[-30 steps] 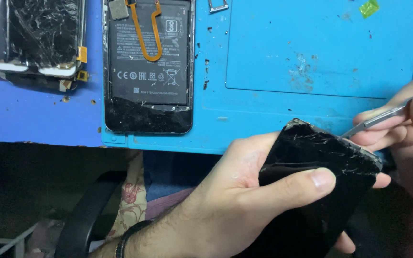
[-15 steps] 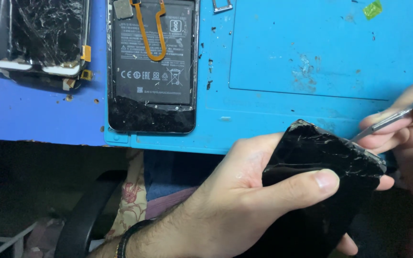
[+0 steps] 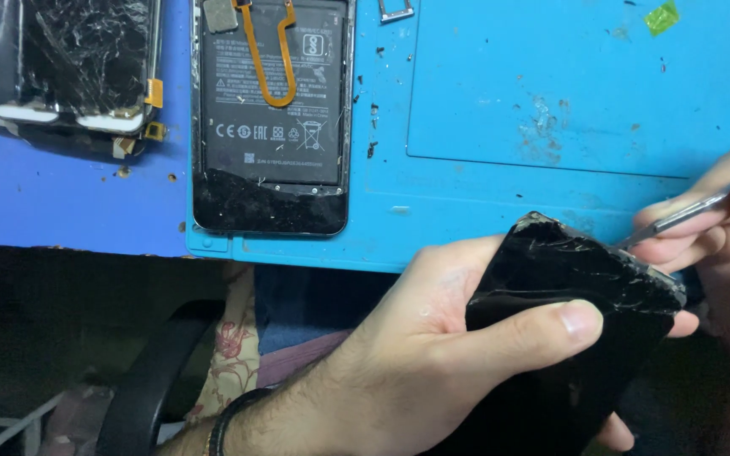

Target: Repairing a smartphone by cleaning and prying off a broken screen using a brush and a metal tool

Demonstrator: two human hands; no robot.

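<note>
Fingers (image 3: 551,325) gripping glossy (cracked) black panel (image 3: 576,279)

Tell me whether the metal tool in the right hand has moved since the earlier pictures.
No. The metal tool in the right hand sits at the same top corner of the cracked black panel, equally far from the blue mat's front edge.

My right hand (image 3: 724,232) has drawn the metal tool (image 3: 678,218) slightly right along the cracked black panel's (image 3: 576,279) top edge.
</note>
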